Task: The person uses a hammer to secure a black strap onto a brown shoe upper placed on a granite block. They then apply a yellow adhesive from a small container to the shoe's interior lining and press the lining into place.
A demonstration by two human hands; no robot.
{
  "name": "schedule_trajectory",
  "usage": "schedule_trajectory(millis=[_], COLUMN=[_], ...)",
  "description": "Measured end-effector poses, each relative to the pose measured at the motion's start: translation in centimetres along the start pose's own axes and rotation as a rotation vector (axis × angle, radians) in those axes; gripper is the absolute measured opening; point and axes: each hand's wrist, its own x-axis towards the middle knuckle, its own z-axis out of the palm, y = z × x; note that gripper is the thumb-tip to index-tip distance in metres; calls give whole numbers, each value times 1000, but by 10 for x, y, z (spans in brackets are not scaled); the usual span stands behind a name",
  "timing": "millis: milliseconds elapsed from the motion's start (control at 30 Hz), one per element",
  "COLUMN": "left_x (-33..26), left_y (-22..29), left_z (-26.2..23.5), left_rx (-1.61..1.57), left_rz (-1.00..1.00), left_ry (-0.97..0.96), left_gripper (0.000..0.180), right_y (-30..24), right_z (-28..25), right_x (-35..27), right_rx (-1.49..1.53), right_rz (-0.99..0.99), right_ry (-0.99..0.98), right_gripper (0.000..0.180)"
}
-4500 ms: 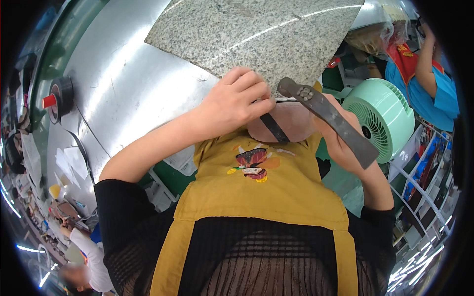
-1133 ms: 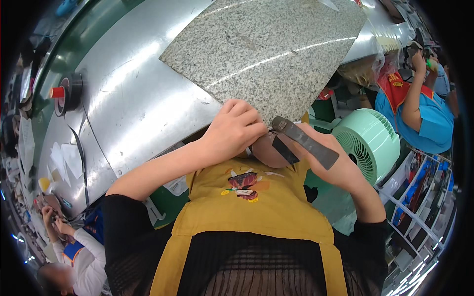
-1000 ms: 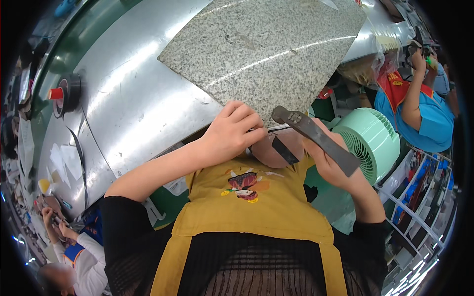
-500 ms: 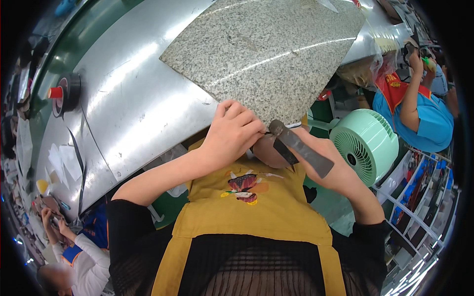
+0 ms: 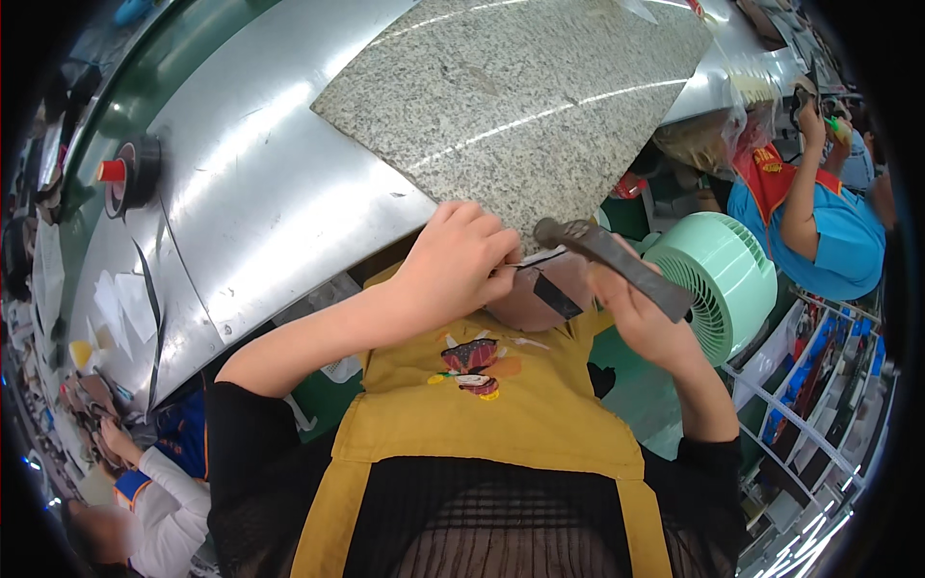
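A pinkish-brown leather-like piece [image 5: 523, 301] with a black strip across it hangs at the near edge of the grey speckled stone slab [image 5: 501, 116]. My left hand [image 5: 462, 252] is closed on the left end of its upper edge, thumb and fingers pinched at the slab's corner. In my right hand [image 5: 631, 310] is a hammer; its dark metal head [image 5: 617, 258] is raised just above the piece's right side, the rounded face toward the slab. The hammer's handle is mostly hidden by my fingers and the head.
The slab lies on a shiny metal table [image 5: 260, 193]. A tape roll [image 5: 133, 178] with a red-topped object and white scraps [image 5: 125, 308] are at the left. A mint-green fan [image 5: 718, 279] stands close by my right hand. Co-workers sit at the far right and lower left.
My right hand has lifted off the piece's upper edge and moved slightly right, carrying the hammer with it. More of the piece now shows. My left hand stays nearly in place.
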Motion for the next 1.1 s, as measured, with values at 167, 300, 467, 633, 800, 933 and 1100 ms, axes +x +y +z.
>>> schedule_trajectory(millis=[167,300,467,633,800,933,1100], left_x=[21,19,11,7,10,11,10], left_y=[17,9,4,-8,-16,-16,-20], left_z=[12,18,17,25,20,18,22], left_rx=[-139,-175,-91,104,265,296,260], left_rz=[-172,-127,-51,198,418,434,424], left_ry=[-42,-8,71,182,155,141,207], left_gripper=[9,8,9,17,24,22,20], right_y=[11,15,23,15,20,8,10], right_z=[-13,-7,-4,-5,-6,-7,-9], right_x=[-11,-9,-2,-3,2,2,3], right_rx=[-21,-96,-200,-230,-226,-246,-267], right_rz=[-63,-127,-181,-185,-151,-315,-87], right_ry=[74,50,62,38,-24,40,-142], right_gripper=[24,31,37,40,40,30,40])
